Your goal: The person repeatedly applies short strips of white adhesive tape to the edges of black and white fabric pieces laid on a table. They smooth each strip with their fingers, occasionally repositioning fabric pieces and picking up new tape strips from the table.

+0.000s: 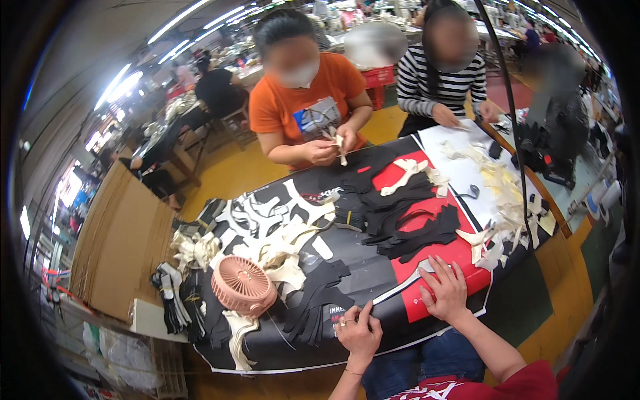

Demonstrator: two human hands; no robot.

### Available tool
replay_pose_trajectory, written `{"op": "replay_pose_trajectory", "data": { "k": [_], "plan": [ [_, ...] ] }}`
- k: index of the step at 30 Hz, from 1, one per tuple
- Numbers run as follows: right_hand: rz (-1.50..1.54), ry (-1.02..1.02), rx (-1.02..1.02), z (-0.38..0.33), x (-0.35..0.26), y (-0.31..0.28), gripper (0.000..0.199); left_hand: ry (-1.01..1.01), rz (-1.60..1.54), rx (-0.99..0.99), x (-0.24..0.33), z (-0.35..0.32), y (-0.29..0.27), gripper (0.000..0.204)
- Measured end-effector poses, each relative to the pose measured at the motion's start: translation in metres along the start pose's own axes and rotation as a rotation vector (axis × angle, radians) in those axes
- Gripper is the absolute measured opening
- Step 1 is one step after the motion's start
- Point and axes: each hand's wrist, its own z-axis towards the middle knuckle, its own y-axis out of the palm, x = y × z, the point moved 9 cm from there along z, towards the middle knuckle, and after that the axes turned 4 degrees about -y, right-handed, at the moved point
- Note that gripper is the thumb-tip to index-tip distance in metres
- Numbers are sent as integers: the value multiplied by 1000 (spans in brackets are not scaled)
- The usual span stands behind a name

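A narrow white fabric strip (399,288) with a dark edge lies slantwise on the table, between my two hands. My left hand (361,332), with rings on it, has its fingers bent and closed at the strip's near left end. My right hand (445,291) rests over the far right end, fingers spread and flat on the red part of the table cover (413,308). Left of my left hand lie black fabric pieces (319,300). Beyond my hands is a heap of black cut pieces (420,233).
A pink fan (243,285) stands at the left among cream pieces (283,257) and white cut-outs (257,215). Cream scraps (497,227) cover the right end. Across the table, a person in orange (310,110) handles a small cream piece; another in stripes (440,83) reaches over the table. A cardboard sheet (120,240) stands left.
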Motion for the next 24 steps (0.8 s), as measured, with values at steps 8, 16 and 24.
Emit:
{"op": "replay_pose_trajectory", "data": {
  "k": [8,16,24],
  "plan": [
    [-64,-1,-15,1,0,0,44,-22,-41,-34,-3,-4,5,32],
    [-64,-5,-30,-1,-1,1,45,-15,-62,-23,1,1,-1,30],
    [-64,-26,-165,-3,4,18,49,66,-285,-370,84,5,25,64]
  ]
}}
